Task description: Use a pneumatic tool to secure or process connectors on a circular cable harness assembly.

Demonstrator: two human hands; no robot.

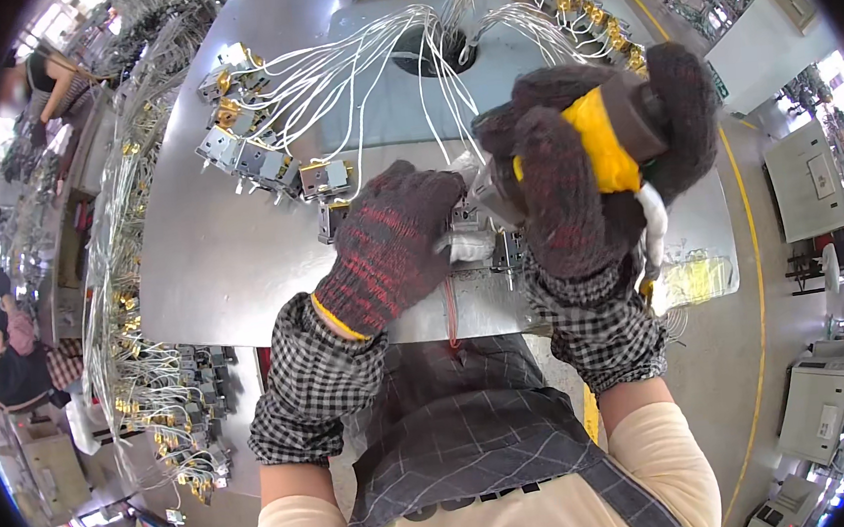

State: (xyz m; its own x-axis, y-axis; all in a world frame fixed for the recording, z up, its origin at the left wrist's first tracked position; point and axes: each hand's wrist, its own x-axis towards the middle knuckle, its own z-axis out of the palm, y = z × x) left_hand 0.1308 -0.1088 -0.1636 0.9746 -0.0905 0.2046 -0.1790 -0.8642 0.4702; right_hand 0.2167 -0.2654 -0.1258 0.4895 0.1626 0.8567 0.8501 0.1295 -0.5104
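While the gloved left hand [390, 246] presses closed on a small white part [466, 247] at the metal table's [212, 272] front edge, the gloved right hand [584, 164] grips a yellow-bodied tool [600, 142] just above it.

The left hand [392, 246], in a dark knitted glove, is reaching forward palm down, fingers curled; the right hand [584, 159], gloved alike, is gripping, raised higher.

Two gloved hands [390, 246], one yellow tool [600, 142]
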